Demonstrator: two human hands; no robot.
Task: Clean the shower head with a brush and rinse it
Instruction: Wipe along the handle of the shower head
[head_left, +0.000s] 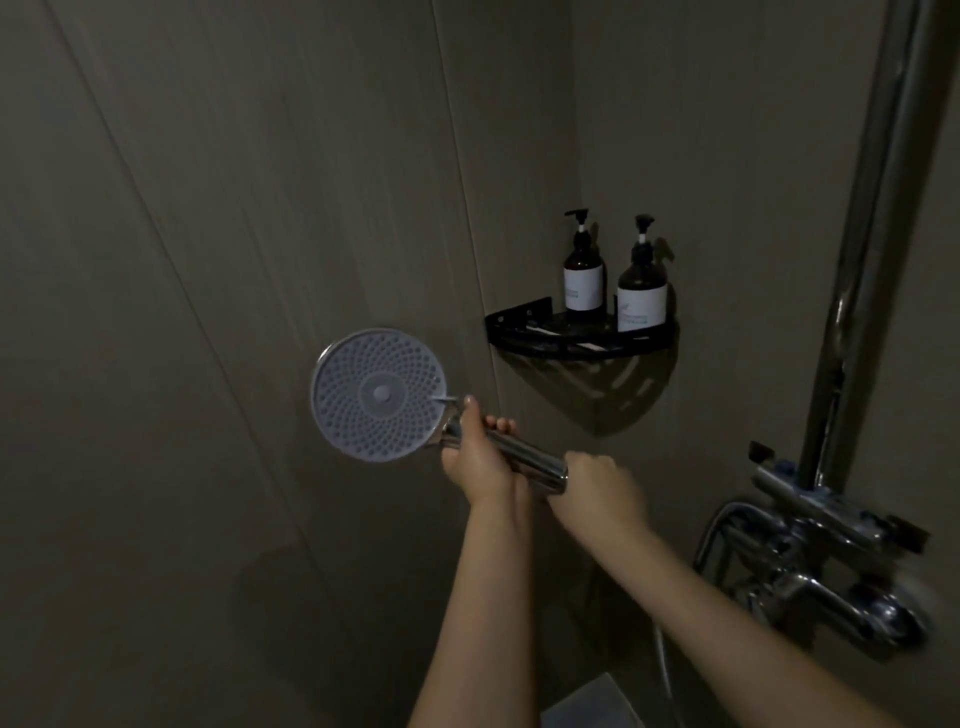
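Both hands on the shower head now: right hand wraps the chrome handle's tail end, left hand curls round the neck, probably steadying it, nozzle face turned toward the person for scrubbing. No brush visible. Behind, two pump bottles sit on the corner shelf.

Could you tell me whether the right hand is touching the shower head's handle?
Touching. The head view shows the right hand wrapped around the lower end of the shower head handle, with the left hand gripping it nearer the face.
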